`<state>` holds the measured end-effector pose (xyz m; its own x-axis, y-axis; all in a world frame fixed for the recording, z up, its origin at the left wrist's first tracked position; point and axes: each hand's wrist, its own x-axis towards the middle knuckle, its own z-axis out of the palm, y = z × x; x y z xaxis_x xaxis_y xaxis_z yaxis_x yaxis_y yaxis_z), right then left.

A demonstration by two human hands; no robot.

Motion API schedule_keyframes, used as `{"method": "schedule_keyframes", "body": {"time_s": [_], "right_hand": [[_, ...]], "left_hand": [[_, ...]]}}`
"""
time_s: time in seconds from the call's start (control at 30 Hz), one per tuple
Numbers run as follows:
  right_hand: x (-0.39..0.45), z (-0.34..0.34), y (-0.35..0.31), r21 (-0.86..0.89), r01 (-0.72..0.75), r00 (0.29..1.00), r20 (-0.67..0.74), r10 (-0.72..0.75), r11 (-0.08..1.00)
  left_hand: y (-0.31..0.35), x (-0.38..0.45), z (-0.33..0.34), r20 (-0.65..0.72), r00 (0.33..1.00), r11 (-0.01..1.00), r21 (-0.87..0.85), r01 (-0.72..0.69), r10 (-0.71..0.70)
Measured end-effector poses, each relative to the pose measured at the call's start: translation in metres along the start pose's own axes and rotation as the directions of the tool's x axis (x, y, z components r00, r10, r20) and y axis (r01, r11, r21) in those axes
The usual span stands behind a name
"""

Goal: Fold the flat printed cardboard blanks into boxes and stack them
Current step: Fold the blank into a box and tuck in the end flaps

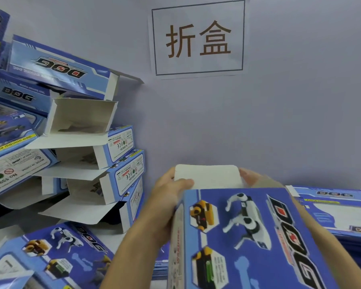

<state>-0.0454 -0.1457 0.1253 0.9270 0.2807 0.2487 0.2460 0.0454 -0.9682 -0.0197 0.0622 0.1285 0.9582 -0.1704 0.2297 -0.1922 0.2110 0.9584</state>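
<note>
A: We're mid-fold here. The box (244, 238) sits at about five o'clock in our view, already popped into shape, blue dog-print face up, its far end pointing toward twelve.

B: And the white end flap (206, 176) stands up at that far end. Our left hand (171, 195) grips the box's left edge at nine o'clock of the flap, thumb curled over onto the white card.

A: The right hand (252, 177)?

B: At three o'clock of the flap, fingers touching its right edge. The box hides most of it, so we cannot tell whether it's gripping or just pressing.

A: So the step in hand looks like closing that end. We judge the next move calls for bending the flap down along its crease and tucking it in while the left hand keeps the body square.

B: Then it goes to the stack of folded boxes (104, 155) over at nine o'clock, piled against the wall (279, 122), many with open ends toward us.

A: More flat blanks (340, 207) wait at three o'clock, just beside our right arm. Another printed box (56, 253) lies at seven o'clock.

B: And the sign (198, 38) hangs at twelve.
</note>
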Motion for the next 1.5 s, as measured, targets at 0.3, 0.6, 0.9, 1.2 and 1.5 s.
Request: {"method": "schedule_keyframes", "body": {"time_s": [0.3, 0.6, 0.9, 1.2, 1.5], "right_hand": [[0.017, -0.005, 0.002, -0.107, 0.061, 0.978, -0.19, -0.08, 0.992], [0.019, 0.002, 0.008, -0.044, 0.145, 0.975, -0.161, -0.15, 0.988], [0.018, -0.004, 0.008, -0.048, 0.024, 0.997, -0.069, -0.028, 0.999], [-0.003, 0.0, -0.021, 0.082, 0.085, 0.969, 0.227, -0.102, 0.993], [0.0, 0.004, -0.015, -0.116, 0.452, 0.868, -0.171, -0.466, 0.884]], "left_hand": [[-0.007, -0.001, 0.005, 0.095, 0.995, 0.999, -0.041, 0.025, -0.021], [-0.007, 0.002, -0.003, 0.056, 0.996, 0.998, -0.003, -0.065, 0.065], [-0.003, 0.001, -0.005, -0.146, 0.986, 0.996, -0.033, -0.085, 0.079], [0.006, 0.002, -0.019, -0.528, 0.827, 0.94, -0.14, -0.312, 0.196], [0.013, -0.004, 0.012, -0.01, 0.939, 0.919, 0.21, -0.333, 0.343]]}}
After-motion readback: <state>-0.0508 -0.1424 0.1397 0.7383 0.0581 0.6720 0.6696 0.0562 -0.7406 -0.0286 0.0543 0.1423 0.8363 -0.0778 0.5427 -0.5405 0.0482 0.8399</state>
